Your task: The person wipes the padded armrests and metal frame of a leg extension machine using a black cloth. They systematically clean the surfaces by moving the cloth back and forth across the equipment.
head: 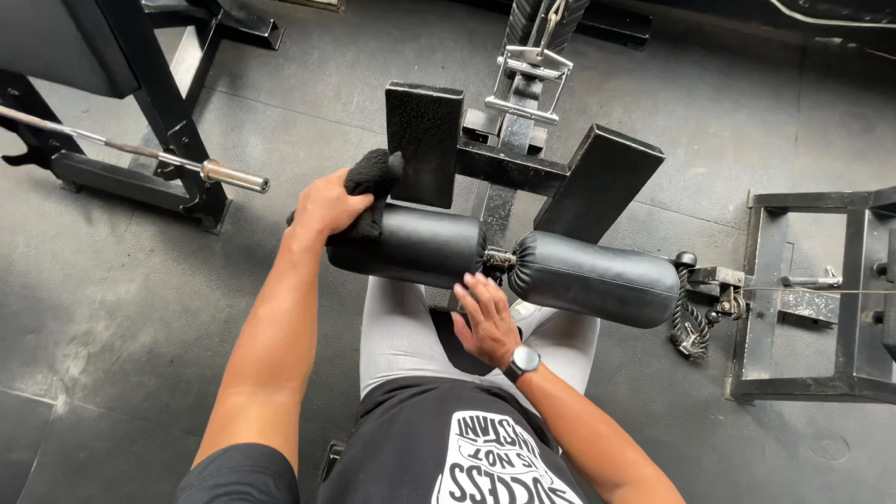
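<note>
Left hand [329,207]: fingers curled around a black cloth [371,177] on the left pad [420,245].
Right hand [485,320]: spread flat, fingertips touching the left pad's inner end.
Pads: 2 black rolls.

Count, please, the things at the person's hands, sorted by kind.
Black roller pads: 2, left one, right one
Black cloth: 1, under the left hand
Black foot plates: 2
Wristwatch: 1, by the right hand
Total: 6
</note>
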